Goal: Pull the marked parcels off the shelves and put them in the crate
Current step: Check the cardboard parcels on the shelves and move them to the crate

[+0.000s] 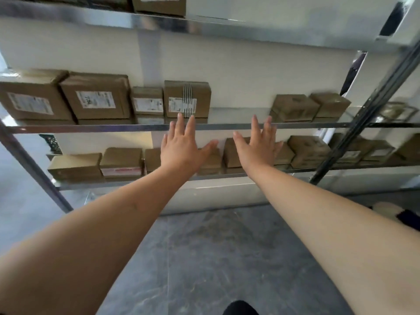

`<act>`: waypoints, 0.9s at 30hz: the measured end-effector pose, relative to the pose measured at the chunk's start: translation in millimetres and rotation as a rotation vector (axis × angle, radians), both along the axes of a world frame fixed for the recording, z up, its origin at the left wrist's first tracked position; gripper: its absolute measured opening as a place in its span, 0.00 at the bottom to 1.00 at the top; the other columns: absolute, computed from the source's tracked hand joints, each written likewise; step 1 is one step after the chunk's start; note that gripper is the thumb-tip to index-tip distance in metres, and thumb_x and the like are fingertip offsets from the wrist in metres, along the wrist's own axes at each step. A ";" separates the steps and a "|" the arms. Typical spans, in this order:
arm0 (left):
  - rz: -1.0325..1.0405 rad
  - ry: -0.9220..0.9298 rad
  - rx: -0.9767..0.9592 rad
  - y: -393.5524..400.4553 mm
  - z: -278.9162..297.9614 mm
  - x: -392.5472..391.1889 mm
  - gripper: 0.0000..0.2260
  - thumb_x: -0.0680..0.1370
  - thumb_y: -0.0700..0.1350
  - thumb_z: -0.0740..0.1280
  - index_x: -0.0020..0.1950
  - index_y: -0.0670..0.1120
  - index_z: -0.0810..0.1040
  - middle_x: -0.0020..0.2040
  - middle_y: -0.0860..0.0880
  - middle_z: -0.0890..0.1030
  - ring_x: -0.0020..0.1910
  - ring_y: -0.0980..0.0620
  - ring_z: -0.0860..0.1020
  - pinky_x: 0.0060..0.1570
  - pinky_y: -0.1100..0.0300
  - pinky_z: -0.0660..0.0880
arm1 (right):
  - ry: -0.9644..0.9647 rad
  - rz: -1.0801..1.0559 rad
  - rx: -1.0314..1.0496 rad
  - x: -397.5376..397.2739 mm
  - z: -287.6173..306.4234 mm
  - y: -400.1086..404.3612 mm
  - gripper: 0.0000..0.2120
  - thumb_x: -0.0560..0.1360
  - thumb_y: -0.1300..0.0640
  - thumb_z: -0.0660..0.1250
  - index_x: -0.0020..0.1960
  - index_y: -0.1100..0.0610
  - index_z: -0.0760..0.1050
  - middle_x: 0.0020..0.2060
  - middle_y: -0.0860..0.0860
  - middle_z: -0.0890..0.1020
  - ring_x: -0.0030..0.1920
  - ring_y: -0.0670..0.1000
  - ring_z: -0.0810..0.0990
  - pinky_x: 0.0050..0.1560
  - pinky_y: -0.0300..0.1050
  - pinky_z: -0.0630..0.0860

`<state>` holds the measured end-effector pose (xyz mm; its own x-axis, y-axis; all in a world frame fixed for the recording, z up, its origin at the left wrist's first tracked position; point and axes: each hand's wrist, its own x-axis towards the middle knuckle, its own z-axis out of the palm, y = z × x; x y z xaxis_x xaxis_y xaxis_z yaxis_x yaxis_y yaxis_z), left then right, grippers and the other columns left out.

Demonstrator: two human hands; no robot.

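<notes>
Both arms stretched forward, left hand (181,146) and right hand (256,147) spread flat.

Lighting: bright, even, diffuse, washing out the white back wall (250,71). Glare: streaking along the shiny metal shelf edges (91,128). Shadows: soft, lying under the brown cardboard boxes (97,96). Distortion: wide-angle lens bowing the dark metal upright post (363,114). Blur: softening frame corners and labels.
</notes>
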<state>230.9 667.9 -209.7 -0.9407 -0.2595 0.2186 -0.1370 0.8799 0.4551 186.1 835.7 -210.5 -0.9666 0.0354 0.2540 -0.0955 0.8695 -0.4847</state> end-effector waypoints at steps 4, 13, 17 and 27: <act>-0.008 -0.001 -0.002 37.9 11.7 -45.9 0.41 0.75 0.72 0.54 0.80 0.54 0.44 0.81 0.49 0.41 0.79 0.46 0.42 0.77 0.45 0.47 | 0.015 -0.012 -0.019 -41.0 10.2 46.1 0.33 0.80 0.35 0.51 0.80 0.44 0.44 0.80 0.49 0.39 0.79 0.53 0.36 0.74 0.58 0.33; -0.030 0.024 0.037 151.1 27.3 -151.8 0.40 0.76 0.71 0.55 0.80 0.56 0.41 0.80 0.50 0.39 0.79 0.47 0.40 0.76 0.45 0.46 | -0.028 -0.004 0.011 -140.2 8.0 171.8 0.33 0.80 0.34 0.50 0.80 0.43 0.43 0.79 0.48 0.38 0.78 0.52 0.35 0.75 0.59 0.34; -0.034 0.041 0.056 190.1 23.9 -185.3 0.39 0.76 0.70 0.56 0.80 0.57 0.43 0.81 0.52 0.40 0.79 0.48 0.41 0.76 0.44 0.49 | -0.054 0.011 -0.006 -185.9 3.8 220.0 0.30 0.82 0.39 0.49 0.80 0.44 0.44 0.80 0.49 0.39 0.79 0.52 0.36 0.74 0.58 0.34; -0.021 -0.061 0.076 210.9 -18.9 -317.0 0.39 0.75 0.71 0.55 0.79 0.57 0.42 0.81 0.53 0.40 0.79 0.47 0.42 0.74 0.41 0.51 | -0.179 0.033 0.014 -320.0 -52.3 254.6 0.28 0.83 0.40 0.49 0.80 0.43 0.46 0.80 0.50 0.41 0.79 0.54 0.38 0.76 0.59 0.37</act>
<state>-86.1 878.8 -228.6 -0.9570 -0.2534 0.1410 -0.1485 0.8460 0.5122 -133.9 1090.3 -262.8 -0.9970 0.0011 0.0775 -0.0367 0.8741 -0.4843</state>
